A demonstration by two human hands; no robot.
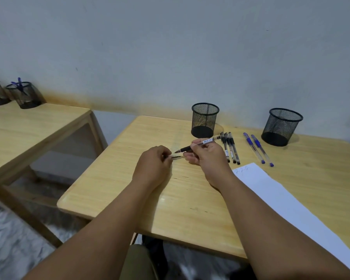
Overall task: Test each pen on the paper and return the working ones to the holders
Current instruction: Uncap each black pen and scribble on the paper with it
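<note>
2 black mesh holders [205, 119] on a pale yellow wood-grain table [129, 188]. 3 black pens [230, 148], 2 blue pens [258, 148]. white paper [281, 197], grey-blue wall [170, 47].

**A plain study or office room**

Two light wooden tables: the table [129, 178] and a second table [28, 126] stand against a bare pale wall [170, 47]; black mesh pen holders [205, 120] sit along their far edges, above a marbled floor [12, 239].

Second wooden table [34, 126], grey wall [170, 47]
</note>
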